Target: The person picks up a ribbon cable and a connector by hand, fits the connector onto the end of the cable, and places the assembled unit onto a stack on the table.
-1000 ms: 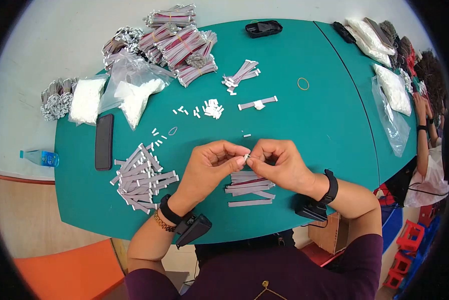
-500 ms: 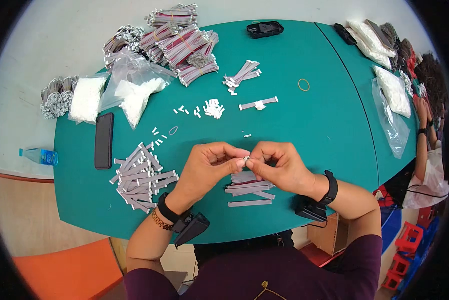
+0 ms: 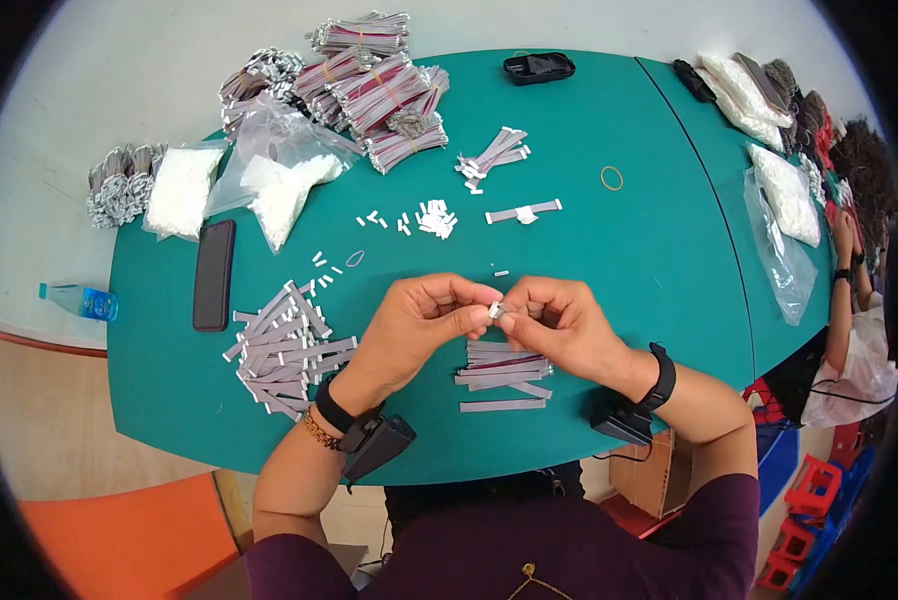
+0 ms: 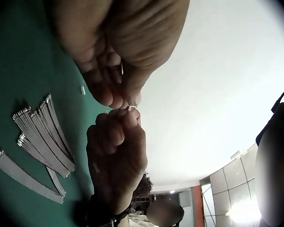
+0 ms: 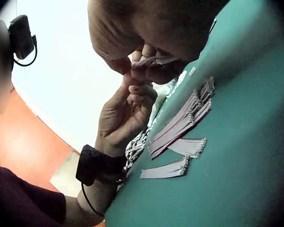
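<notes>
Above the green desk, the left hand and the right hand met at the fingertips, with a small white piece between them. The left hand's grip was narrow: thumb and fingertips pinched the white piece, which sat at the very tips, clear of the palm. The right hand's grip was narrow too – it pinched a pale strip that ran back across the bent fingers, as the right wrist view showed. How the strip and the white piece met was hidden by the fingers.

Just on the body side of the hands lay a stack of grey strips, with 1 separate strip nearer the body. A loose heap of strips lay near the left wrist. Beyond the hands – well apart from them – was a pile of white pieces.
</notes>
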Demonstrator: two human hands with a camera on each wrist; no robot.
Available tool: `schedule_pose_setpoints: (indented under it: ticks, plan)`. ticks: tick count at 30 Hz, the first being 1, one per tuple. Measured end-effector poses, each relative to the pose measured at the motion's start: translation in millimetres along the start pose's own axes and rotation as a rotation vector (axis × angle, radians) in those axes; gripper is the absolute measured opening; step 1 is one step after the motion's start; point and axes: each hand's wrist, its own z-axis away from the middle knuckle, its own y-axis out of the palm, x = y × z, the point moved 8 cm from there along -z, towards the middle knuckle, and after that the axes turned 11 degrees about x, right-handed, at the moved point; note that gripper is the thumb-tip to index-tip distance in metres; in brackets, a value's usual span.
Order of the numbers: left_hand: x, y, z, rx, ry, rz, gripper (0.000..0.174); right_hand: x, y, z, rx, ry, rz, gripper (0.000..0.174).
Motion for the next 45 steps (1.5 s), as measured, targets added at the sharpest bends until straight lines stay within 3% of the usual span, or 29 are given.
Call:
schedule_pose_setpoints:
  ticks: [28,36,45]
  plan:
    - [-1.5,3.9,-1.7,-0.019,0.1,-0.095,0.016,-3.9,-1.1,1.9,0.009,0.05,-0.025,0.015]
    - [-2.9,1.1,-1.2,-0.036,0.043,-0.069,0.018,4.0,-6.6,-0.2,-0.082,0.017,0.002,0.013]
    - [1.0,4.8,-1.9,-0.011,-0.017,0.002,0.015,-1.2,-6.6,0.4,-0.032,0.031,-0.028,0.009]
